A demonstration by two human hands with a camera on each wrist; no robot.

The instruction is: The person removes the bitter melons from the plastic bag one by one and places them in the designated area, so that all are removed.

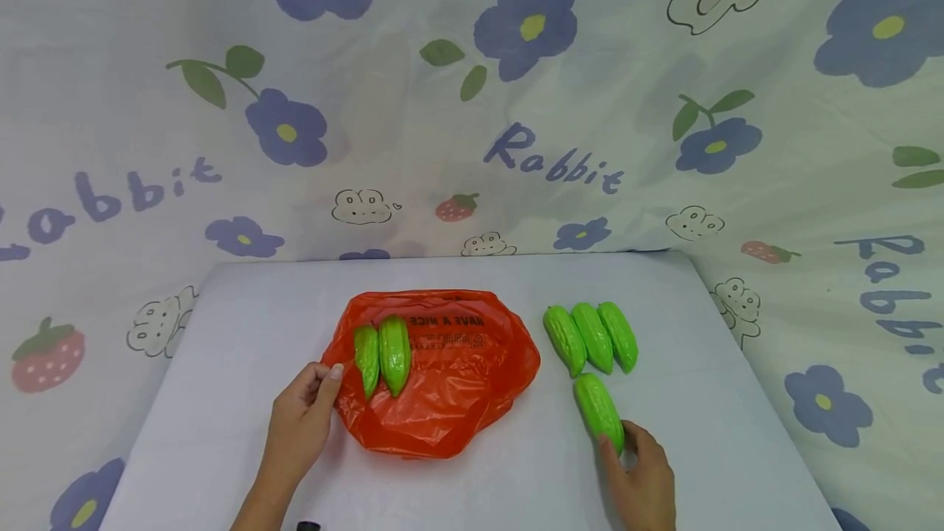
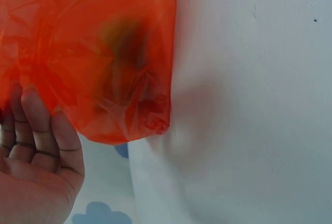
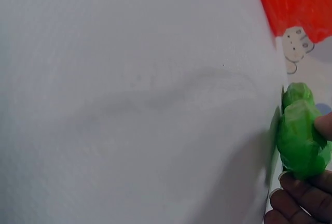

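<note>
A red plastic bag point(image 1: 442, 408) lies with its mouth spread open, two green bitter melons point(image 1: 395, 356) inside at its left. My left hand point(image 1: 306, 412) pinches the bag's left rim, thumb over the edge; in the left wrist view its fingers point(image 2: 39, 117) curve against the red plastic. On the right, my right hand point(image 1: 642, 478) holds the near end of another bitter melon point(image 1: 597, 408) between thumb and fingers. Just beyond that one, three more bitter melons point(image 1: 592, 338) lie side by side. The right wrist view shows the held melon point(image 3: 302, 141) end-on.
All this stands on a white table point(image 1: 243, 334). Behind and beside it hangs a pale cloth point(image 1: 413, 121) printed with flowers, rabbits and strawberries. A small black object point(image 1: 308, 526) shows at the bottom edge of the head view, near the left forearm.
</note>
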